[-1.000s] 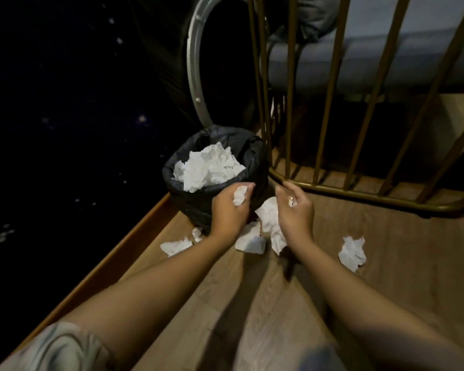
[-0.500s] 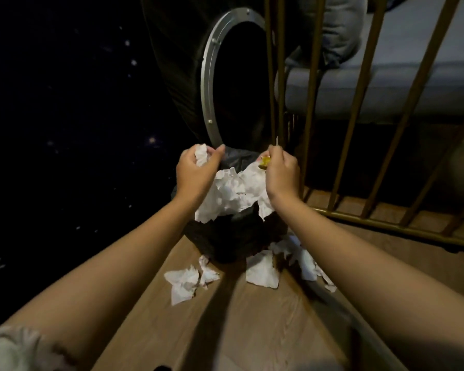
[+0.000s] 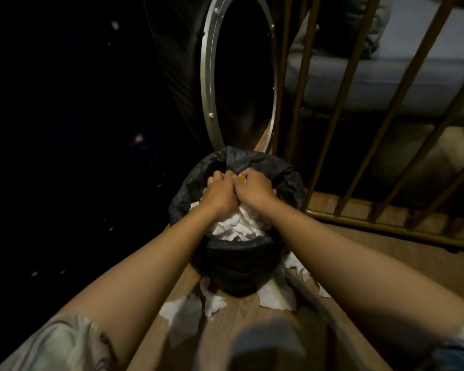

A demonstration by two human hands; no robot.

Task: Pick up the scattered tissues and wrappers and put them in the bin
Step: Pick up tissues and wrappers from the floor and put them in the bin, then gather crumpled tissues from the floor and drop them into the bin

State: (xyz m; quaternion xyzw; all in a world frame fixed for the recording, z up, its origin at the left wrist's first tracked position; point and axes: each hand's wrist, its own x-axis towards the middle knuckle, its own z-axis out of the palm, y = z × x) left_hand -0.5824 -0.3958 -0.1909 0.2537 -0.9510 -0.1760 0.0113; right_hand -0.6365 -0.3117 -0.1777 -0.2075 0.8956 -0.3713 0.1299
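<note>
Tissues lie flat on the floor just in front of the bin. A second ago the hands were low by the floor; now both are over the bin, pushing paper down, so more trash is in. The left hand and right hand are curled and touching; the right pinches a yellow wrapper. Crumpled tissues point no clear way.

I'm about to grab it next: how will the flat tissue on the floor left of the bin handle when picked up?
The tissue on the floor looks thin and creased, so it is probably floppy and very light. Its torn-looking edges suggest that it may rip if pulled. Lying flat on the wooden floor, it likely needs a pinch.
</note>
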